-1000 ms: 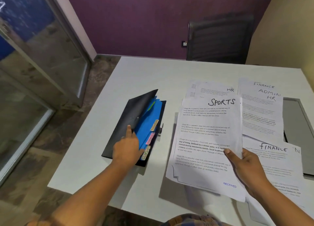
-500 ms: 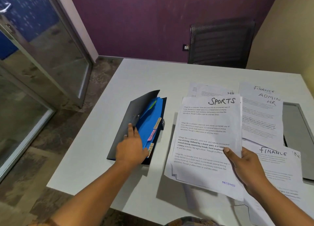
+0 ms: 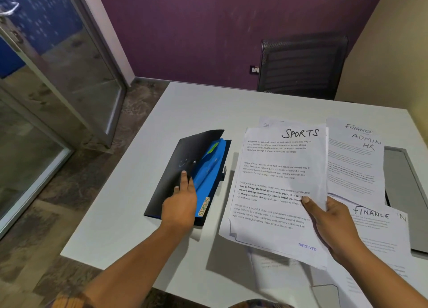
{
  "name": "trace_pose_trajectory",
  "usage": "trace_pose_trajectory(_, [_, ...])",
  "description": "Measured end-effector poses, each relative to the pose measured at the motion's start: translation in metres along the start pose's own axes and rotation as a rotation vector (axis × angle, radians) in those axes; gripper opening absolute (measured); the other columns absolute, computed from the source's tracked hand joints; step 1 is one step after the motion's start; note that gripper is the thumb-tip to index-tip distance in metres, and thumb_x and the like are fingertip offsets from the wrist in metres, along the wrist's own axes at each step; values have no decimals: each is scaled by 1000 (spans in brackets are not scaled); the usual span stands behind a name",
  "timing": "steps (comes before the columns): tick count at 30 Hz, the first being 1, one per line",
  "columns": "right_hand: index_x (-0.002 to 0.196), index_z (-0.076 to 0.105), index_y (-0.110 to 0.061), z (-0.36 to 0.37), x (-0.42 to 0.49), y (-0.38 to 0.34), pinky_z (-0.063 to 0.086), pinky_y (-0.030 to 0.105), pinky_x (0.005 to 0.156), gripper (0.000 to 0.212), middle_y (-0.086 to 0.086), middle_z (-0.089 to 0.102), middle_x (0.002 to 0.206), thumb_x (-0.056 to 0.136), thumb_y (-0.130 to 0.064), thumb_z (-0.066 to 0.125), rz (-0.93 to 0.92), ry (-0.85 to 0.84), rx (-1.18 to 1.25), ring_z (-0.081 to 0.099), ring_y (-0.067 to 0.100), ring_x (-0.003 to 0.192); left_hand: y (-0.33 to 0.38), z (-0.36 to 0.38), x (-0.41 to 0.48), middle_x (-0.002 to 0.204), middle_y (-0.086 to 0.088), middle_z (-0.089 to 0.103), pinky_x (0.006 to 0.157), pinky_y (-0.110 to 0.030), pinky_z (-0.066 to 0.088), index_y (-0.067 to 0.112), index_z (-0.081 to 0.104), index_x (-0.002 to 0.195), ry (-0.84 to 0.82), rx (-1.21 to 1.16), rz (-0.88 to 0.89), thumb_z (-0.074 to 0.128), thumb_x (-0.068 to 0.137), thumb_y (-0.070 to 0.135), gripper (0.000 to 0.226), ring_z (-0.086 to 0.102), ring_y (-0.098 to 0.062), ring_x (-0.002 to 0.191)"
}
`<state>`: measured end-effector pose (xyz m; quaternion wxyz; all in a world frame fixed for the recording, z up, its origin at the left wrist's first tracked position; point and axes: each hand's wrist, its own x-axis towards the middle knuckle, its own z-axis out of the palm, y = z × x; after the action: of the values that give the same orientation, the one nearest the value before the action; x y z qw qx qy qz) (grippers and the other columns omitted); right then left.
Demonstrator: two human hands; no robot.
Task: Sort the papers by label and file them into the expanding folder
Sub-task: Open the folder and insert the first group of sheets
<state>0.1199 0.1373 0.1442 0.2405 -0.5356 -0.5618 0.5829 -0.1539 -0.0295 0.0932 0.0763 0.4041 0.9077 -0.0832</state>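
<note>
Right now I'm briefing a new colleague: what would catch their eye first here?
At centre-right, the right hand holds a sheet headed SPORTS. Left of it, the left hand rests on the open black expanding folder, whose blue pockets show a SPORTS tab. More labelled papers lie on the table at right.

The folder (image 3: pixel 185 154) has a matt black plastic cover and smooth blue plastic dividers (image 3: pixel 209 166), the sheets (image 3: pixel 278 159) are thin matt white paper, the table (image 3: pixel 203 106) is smooth and pale, the chair (image 3: pixel 303 62) back dark mesh, the door (image 3: pixel 76 59) glossy glass.
</note>
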Motion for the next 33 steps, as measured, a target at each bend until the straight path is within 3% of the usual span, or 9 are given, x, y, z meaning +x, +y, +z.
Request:
trace_pose_trajectory(6, [106,73,-12,7,2,-9,56,42,88,18,3,79,96,93,-23,66,-20,-6,-21,75,24,89,2,-10,-3,164,-17,0,75,-37,58,31,0,156,-121,25,112,62,89,1,96,61,-30,115])
trace_pose_trajectory(10, [100,73,-20,13,7,-22,55,41,91,10,2,78,98,94,-20,65,-42,-23,-7,74,22,92,5,-14,-2,161,-14,20,78,-38,54,14,38,145,-171,44,105,56,93,2,56,63,-29,106])
trace_pose_trajectory(13, [102,73,-16,21,15,-34,55,42,92,12,2,78,99,94,-15,64,-54,-44,-48,74,23,93,7,-10,0,156,-5,35,78,-38,55,12,38,145,-151,-83,97,59,91,6,58,65,-26,99])
trace_pose_trajectory(17, [100,72,-15,34,21,-56,50,27,64,12,-2,75,87,95,-14,61,-110,-49,-202,71,19,78,14,-11,-2,160,1,30,86,-39,57,17,36,148,-141,-222,126,61,90,12,64,63,-25,109])
trace_pose_trajectory(22, [85,69,-8,46,26,-72,42,24,54,14,4,71,76,92,-15,60,-175,-32,-481,67,23,72,23,-17,-7,164,4,18,102,-35,50,18,30,153,-155,-317,160,51,97,8,60,53,-23,127])
trace_pose_trajectory(25, [85,69,-9,47,25,-82,42,25,55,14,5,70,75,91,-16,59,-215,-31,-619,65,24,71,25,-21,-10,164,4,19,103,-32,49,17,30,153,-133,-354,164,43,101,10,55,54,-23,126])
trace_pose_trajectory(30, [83,70,-7,55,20,-93,58,38,68,17,8,72,76,89,-18,57,-254,-64,-742,67,27,73,32,-27,-19,164,1,20,100,-32,49,15,33,151,-121,-383,154,39,102,16,50,56,-24,123])
trace_pose_trajectory(33, [80,68,-6,63,17,-97,57,39,67,20,9,69,74,89,-18,55,-297,-56,-796,65,29,71,38,-33,-28,163,-1,23,104,-33,47,14,34,151,-101,-467,135,40,102,37,55,52,-23,129])
